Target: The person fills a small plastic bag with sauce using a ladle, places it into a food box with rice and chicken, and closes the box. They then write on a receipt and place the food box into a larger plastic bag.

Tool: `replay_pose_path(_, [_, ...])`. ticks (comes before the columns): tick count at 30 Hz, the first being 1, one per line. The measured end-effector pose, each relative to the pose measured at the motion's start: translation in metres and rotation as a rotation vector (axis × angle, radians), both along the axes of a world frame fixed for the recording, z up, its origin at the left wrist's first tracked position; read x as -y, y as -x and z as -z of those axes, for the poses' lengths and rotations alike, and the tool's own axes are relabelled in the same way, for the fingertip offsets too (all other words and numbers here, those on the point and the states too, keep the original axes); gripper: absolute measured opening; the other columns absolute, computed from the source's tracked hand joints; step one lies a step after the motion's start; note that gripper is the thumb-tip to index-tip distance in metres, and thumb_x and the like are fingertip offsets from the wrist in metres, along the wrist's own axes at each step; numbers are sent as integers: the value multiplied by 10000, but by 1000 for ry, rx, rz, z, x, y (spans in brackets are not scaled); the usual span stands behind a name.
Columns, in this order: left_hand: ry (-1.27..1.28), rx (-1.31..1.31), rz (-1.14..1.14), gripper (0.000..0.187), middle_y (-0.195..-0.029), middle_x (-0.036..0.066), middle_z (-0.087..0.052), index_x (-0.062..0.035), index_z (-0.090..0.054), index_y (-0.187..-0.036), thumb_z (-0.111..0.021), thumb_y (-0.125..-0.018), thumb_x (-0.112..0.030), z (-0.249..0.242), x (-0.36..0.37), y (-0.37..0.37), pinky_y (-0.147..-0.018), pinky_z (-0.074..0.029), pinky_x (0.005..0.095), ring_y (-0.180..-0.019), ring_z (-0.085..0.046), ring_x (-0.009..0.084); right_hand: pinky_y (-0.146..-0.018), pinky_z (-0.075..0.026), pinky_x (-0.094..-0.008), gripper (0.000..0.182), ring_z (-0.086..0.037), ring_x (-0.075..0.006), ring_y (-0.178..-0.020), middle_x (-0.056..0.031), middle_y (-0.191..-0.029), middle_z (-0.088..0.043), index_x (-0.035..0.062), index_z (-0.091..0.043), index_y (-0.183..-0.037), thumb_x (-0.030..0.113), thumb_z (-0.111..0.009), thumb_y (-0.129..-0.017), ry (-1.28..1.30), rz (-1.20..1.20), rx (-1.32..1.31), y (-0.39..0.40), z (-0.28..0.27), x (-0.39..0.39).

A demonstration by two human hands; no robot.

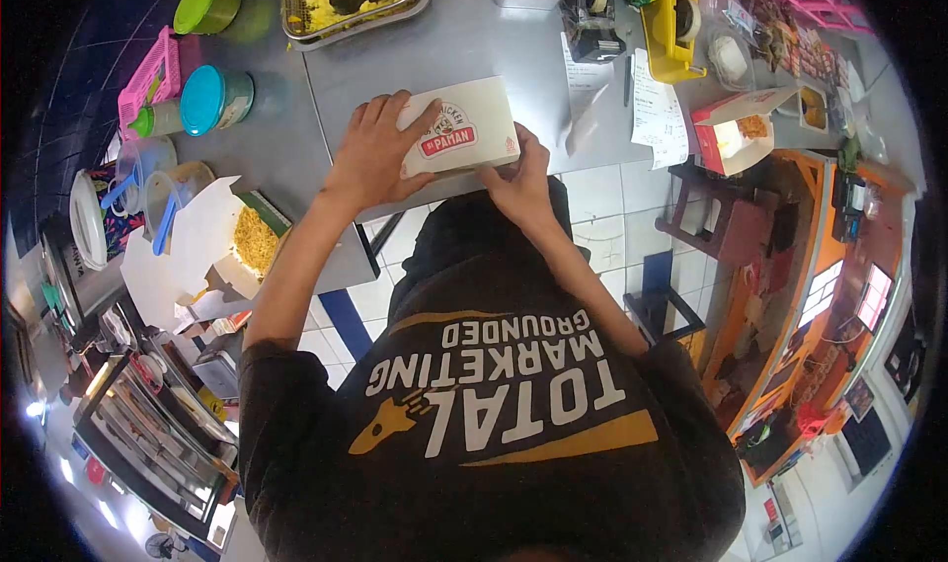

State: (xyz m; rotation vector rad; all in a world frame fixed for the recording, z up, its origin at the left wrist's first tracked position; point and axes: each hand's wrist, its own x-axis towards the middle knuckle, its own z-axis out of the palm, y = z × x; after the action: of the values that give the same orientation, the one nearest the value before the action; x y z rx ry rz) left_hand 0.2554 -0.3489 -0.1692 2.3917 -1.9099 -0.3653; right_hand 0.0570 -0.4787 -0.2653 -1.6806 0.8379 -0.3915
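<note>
A closed white box (484,113) with a red printed label lies at the front edge of the metal counter. My left hand (380,152) grips its left side, fingers over the top and thumb along the near edge. At the box's near right corner, my right hand (521,175) holds on with fingers bent round it. The underside of the box is hidden. To the left stands an open box (202,246) with crumbly yellow-brown food inside. Another open box (736,142), with white and brown food, sits at the right.
The steel counter (434,39) carries a metal tray (355,40) of yellow food with a black spoon, a green-lidded tub (205,6), a blue-lidded tub (215,100), a yellow tape dispenser (671,31) and paper receipts (657,113). A maroon stool (716,214) stands on the floor.
</note>
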Motion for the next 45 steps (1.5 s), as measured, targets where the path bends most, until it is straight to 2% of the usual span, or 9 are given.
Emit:
replay_pose_path(3, [10,5,0,907,-1425,197,-419,-213,-424,-1552,-799,-778,-501,5,-4,0,-1119,-345,494,-1329,-411,379,-848,-587,-319,573,-637,-226,-1064,-186,-1240,-556,-80,-436,-1362,-26,-694,-853,192,51,-116,-5,-8,-4])
replay_pose_path(9, [-34,-9,60,795,-1469,250,-379,-305,-464,-1539,-757,-830,-513,2,-4,0,-1165,-261,540,-1383,-349,411,-815,-585,-297,337,-658,-149,-937,-114,-1194,-627,-49,-547,-1300,-36,-549,-963,-216,86,45,5,-7,19])
replay_pose_path(12, [-40,-10,64,756,-1484,263,-361,-335,-479,-1528,-745,-842,-508,6,-5,1,-1173,-246,553,-1392,-338,423,-724,-553,-286,349,-670,-155,-801,-151,-1087,-700,-20,-629,-1303,32,-614,-958,-231,163,174,4,-6,14])
replay_pose_path(21, [84,-17,42,771,-1619,252,-224,-419,-395,-1548,-736,-859,-486,27,-1,17,-1171,-252,623,-1459,-281,456,-756,-578,-255,254,-685,-104,-885,-97,-1088,-720,-15,-692,-1238,79,-585,-1028,-119,-17,43,15,-27,30])
replay_pose_path(28, [38,62,10,725,-1646,253,-195,-428,-396,-1545,-714,-894,-448,32,9,22,-1165,-251,653,-1489,-242,471,-719,-571,-427,176,-735,-359,-791,-181,-903,-745,17,-745,-961,173,-665,-937,539,199,-305,23,-92,154])
replay_pose_path(35, [150,10,-84,670,-1661,248,-158,-406,-415,-1546,-681,-931,-408,38,39,23,-1209,-168,664,-1511,-190,487,-766,-572,-474,273,-728,-403,-843,-238,-895,-733,22,-749,-994,269,-702,-889,812,84,-742,10,-52,205])
replay_pose_path(38, [146,38,-87,651,-1665,249,-145,-399,-407,-1552,-646,-948,-433,40,40,25,-1207,-165,669,-1510,-189,493,-726,-595,-443,325,-748,-364,-823,-223,-925,-742,-15,-715,-1063,275,-713,-915,765,124,-560,12,-47,209])
replay_pose_path(41, [128,35,-92,635,-1667,247,-141,-392,-408,-1554,-627,-960,-428,37,42,26,-1202,-174,672,-1511,-183,493,-686,-624,-386,397,-753,-307,-799,-179,-1031,-720,-41,-658,-1155,296,-711,-953,218,277,-123,-11,-56,205])
replay_pose_path(45, [129,30,-88,644,-1670,245,-132,-388,-406,-1556,-641,-956,-399,36,42,26,-1200,-182,668,-1515,-174,491,-688,-653,-332,411,-738,-281,-808,-157,-1155,-656,-66,-589,-1219,255,-694,-984,-372,234,-67,-43,-56,220])
